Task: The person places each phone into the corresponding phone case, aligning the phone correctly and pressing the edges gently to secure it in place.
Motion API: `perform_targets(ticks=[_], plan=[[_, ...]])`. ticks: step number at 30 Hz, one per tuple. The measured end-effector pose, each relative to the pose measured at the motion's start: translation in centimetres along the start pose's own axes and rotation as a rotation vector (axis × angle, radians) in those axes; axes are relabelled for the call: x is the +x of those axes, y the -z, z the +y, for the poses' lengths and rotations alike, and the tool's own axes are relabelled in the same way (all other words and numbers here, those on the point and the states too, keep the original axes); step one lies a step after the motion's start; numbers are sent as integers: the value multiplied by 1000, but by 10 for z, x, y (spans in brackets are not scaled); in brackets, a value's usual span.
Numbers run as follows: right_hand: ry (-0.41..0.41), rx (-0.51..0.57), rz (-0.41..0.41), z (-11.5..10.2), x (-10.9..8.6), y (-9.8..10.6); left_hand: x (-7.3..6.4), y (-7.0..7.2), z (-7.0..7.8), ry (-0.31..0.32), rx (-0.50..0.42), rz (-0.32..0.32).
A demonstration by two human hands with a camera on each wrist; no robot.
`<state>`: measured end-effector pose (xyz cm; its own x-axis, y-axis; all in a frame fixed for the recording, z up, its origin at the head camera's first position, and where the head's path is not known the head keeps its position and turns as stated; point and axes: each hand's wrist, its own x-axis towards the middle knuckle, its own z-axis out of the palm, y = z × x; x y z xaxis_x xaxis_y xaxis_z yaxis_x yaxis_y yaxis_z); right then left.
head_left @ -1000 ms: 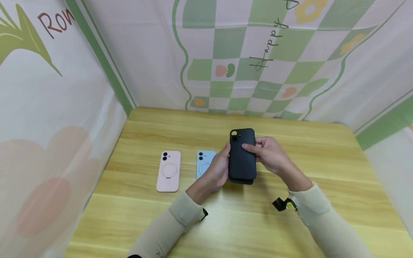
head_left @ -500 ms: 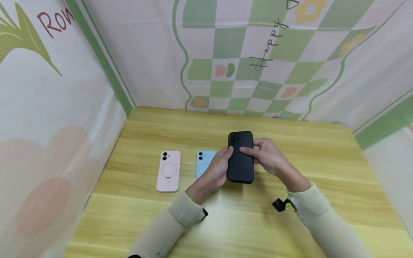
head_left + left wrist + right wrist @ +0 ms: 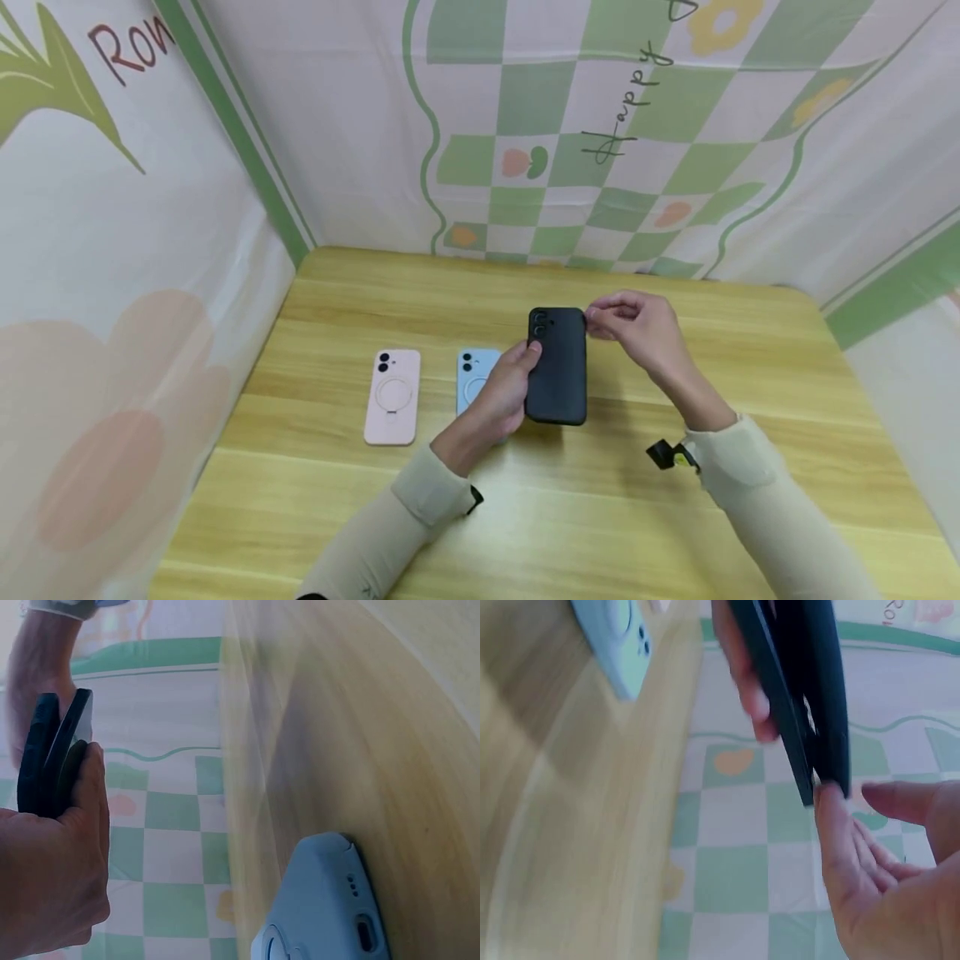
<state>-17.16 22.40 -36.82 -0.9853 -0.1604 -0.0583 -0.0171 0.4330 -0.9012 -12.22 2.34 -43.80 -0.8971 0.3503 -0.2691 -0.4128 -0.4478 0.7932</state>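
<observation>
My left hand (image 3: 510, 385) grips a black phone case (image 3: 557, 367) and a black phone (image 3: 73, 735) together above the table, thumb on the case's left edge, fingers behind the phone. Camera lenses show at the case's upper left opening. In the right wrist view, case and phone form a narrow wedge with a gap between them. My right hand (image 3: 633, 329) is at the upper right corner; one fingertip touches the edges there, while the thumb (image 3: 896, 799) stands apart from the case. A light blue phone or cased phone (image 3: 476, 375) lies partly hidden under my left wrist.
A pink phone or cased phone (image 3: 392, 397) lies on the wooden table (image 3: 300, 517), left of the blue one. Printed fabric (image 3: 525, 100) hangs behind the table and at both sides. A small black camera (image 3: 662, 455) sits by the right cuff.
The case has shifted over the phone, so their outlines line up and the lenses sit in the opening. My right hand has let go of the right side and moved up to the corner.
</observation>
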Motion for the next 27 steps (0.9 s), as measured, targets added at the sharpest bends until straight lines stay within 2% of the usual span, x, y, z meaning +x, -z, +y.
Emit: perform_targets(ticks=[3,8,11,16,20,27], plan=[[21,-99,-6,1,6,3,-1,1,-1,8,10,4],[-49,-115,-162,2,18,2,-1,0,-2,21,30,-23],[-75,-126,-218,2,24,-2,-2,-1,-2,27,43,-39],[-64,-183,-270,0,28,-5,-3,-3,-2,32,63,-74],[-54,-176,-303,-2,30,-4,-4,-4,-2,40,66,-86],[-62,-166,-294,-1,31,-4,-4,-4,-2,49,81,-92]])
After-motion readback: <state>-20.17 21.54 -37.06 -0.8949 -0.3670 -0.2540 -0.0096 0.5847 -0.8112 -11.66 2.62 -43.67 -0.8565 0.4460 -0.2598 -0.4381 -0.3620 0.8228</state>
